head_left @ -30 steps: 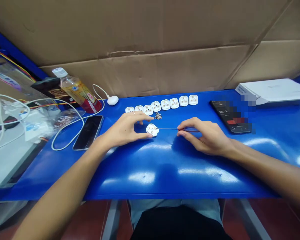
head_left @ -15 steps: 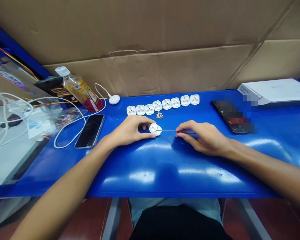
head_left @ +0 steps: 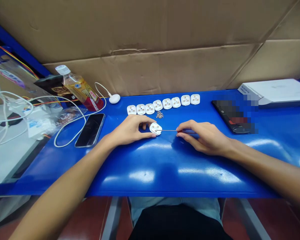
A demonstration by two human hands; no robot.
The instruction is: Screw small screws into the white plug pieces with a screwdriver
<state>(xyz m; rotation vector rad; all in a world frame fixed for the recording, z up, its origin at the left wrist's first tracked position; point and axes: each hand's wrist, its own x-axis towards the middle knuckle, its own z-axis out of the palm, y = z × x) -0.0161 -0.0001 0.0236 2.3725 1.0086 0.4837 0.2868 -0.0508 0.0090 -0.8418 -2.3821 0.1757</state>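
Note:
My left hand point(head_left: 131, 129) pinches a small white plug part point(head_left: 155, 128) on the blue table point(head_left: 165, 166), holding it tilted between thumb and fingers. My right hand point(head_left: 205, 137) grips a thin screwdriver point(head_left: 173, 130) by its handle. The metal shaft lies level and its tip touches the plug part. Behind my hands a row of several like white plug parts point(head_left: 165, 103) runs along the table, with a small heap of screws point(head_left: 159, 115) just in front of it.
A black phone point(head_left: 90, 130) lies left of my hands, ringed by a white cable with a white charger point(head_left: 114, 98). A drink bottle point(head_left: 77, 88) lies far left. Another dark phone point(head_left: 231, 116) and a white box point(head_left: 275, 90) sit right. Cardboard walls the back.
My left hand and the plug part have shifted slightly right toward the screwdriver tip. The right hand has stayed almost still.

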